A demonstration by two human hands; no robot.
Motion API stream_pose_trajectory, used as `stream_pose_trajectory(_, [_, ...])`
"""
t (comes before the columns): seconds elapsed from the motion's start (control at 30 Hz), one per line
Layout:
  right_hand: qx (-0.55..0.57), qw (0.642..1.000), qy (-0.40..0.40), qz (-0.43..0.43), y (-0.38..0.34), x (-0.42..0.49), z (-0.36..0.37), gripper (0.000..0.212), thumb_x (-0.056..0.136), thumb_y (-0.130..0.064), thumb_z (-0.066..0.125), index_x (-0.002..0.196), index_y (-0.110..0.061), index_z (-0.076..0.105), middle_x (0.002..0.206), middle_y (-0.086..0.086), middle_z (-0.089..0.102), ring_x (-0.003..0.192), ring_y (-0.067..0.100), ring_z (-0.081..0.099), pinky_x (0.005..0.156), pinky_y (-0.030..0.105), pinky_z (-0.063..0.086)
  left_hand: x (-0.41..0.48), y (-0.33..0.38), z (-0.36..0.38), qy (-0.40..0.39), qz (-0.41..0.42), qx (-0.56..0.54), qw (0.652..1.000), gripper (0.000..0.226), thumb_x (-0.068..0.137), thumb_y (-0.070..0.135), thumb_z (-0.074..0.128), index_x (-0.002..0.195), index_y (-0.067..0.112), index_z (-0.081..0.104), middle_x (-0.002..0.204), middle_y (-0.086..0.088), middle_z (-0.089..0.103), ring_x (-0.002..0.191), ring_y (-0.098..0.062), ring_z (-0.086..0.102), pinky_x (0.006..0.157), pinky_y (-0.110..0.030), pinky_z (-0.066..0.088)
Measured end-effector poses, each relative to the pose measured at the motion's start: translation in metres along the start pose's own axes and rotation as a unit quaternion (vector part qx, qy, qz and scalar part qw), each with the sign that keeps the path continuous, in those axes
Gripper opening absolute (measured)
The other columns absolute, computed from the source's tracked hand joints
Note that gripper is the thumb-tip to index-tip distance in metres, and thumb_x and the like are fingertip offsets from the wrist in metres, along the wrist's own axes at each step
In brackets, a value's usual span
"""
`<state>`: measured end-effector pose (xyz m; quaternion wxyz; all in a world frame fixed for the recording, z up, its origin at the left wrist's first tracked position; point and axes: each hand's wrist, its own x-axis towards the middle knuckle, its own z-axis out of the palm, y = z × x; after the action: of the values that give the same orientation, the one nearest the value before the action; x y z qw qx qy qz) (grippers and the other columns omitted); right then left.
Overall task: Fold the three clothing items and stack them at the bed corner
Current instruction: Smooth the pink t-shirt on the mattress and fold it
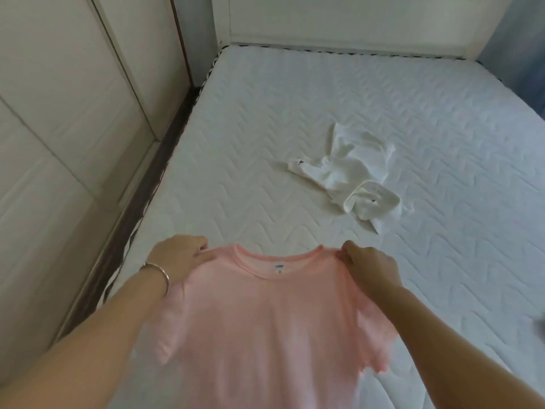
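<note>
The mattress [295, 119] fills most of my view; it is white and quilted with a wavy pattern. On its left side stands a wall [59, 113] of pale panels, and between the wall and the mattress runs a dark strip [153, 178] of the bed frame. At the far end there is a white headboard [354, 22]. Nearest to me, at the near left part of the mattress, is the pink shirt [265, 335]. It is spread open between my two hands with the neck opening away from me, both short sleeves are out to the sides, and its lower part goes out of view at the bottom. I cannot tell if the cloth lies fully on the mattress or hangs a little above it. Further away, about in the middle of the mattress and well apart from the shirt, lies a white garment [351, 175], crumpled and not folded. My left hand [177, 255] pinches the left shoulder of the shirt, just beside the collar, with the fingers curled over the cloth. My right hand [368, 267] pinches the right shoulder in the same way. On my left wrist is a thin silver bracelet [159, 271]. Inside the collar, at the back of the neck, a small white label [279, 266] shows, but its print is too small to read.
</note>
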<state>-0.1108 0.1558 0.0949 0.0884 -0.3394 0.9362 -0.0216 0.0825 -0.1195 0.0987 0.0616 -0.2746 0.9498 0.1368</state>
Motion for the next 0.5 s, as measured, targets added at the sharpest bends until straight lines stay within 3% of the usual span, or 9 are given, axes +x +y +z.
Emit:
stream_pose_trajectory(0.07, [-0.022, 1.000, -0.017, 0.004, 0.005, 0.045, 0.055, 0.026, 0.100, -0.035, 0.027, 0.100, -0.018, 0.046, 0.084, 0.003, 0.063, 0.077, 0.024, 0.059, 0.060, 0.029, 0.036, 0.050, -0.018, 0.053, -0.002, -0.026, 0.004, 1.000, 0.039, 0.089, 0.054, 0.042, 0.073, 0.018, 0.050, 0.075, -0.001, 0.058, 0.077, -0.024, 0.054, 0.067, -0.032, 0.039])
stream_pose_trajectory(0.17, [-0.031, 0.999, -0.019, 0.014, 0.014, 0.101, 0.116, 0.016, 0.099, -0.027, 0.029, 0.097, -0.020, 0.043, 0.076, 0.001, 0.059, 0.072, 0.026, 0.058, 0.057, 0.029, 0.034, 0.109, -0.031, 0.117, 0.023, -0.031, -0.018, 0.999, 0.038, 0.092, 0.045, 0.041, 0.065, 0.020, 0.039, 0.073, -0.005, 0.057, 0.079, -0.030, 0.057, 0.068, -0.034, 0.035])
stream_pose_trajectory(0.3, [0.013, 0.999, -0.025, 0.040, 0.023, 0.156, 0.161, 0.010, 0.096, -0.020, 0.032, 0.094, -0.020, 0.042, 0.077, 0.002, 0.055, 0.071, 0.027, 0.054, 0.059, 0.030, 0.036, 0.168, -0.042, 0.170, 0.044, -0.025, -0.120, 0.991, 0.027, 0.093, 0.030, 0.047, 0.082, 0.008, 0.055, 0.087, -0.016, 0.058, 0.084, -0.034, 0.056, 0.073, -0.039, 0.043])
stream_pose_trajectory(0.5, [-0.024, 0.999, 0.006, 0.029, 0.040, 0.211, 0.180, 0.017, 0.097, -0.026, 0.033, 0.096, -0.021, 0.050, 0.081, 0.005, 0.061, 0.070, 0.027, 0.052, 0.059, 0.030, 0.034, 0.226, -0.055, 0.179, 0.053, -0.020, -0.041, 0.998, 0.036, 0.088, 0.048, 0.048, 0.076, 0.014, 0.053, 0.081, -0.014, 0.062, 0.079, -0.033, 0.056, 0.062, -0.033, 0.036])
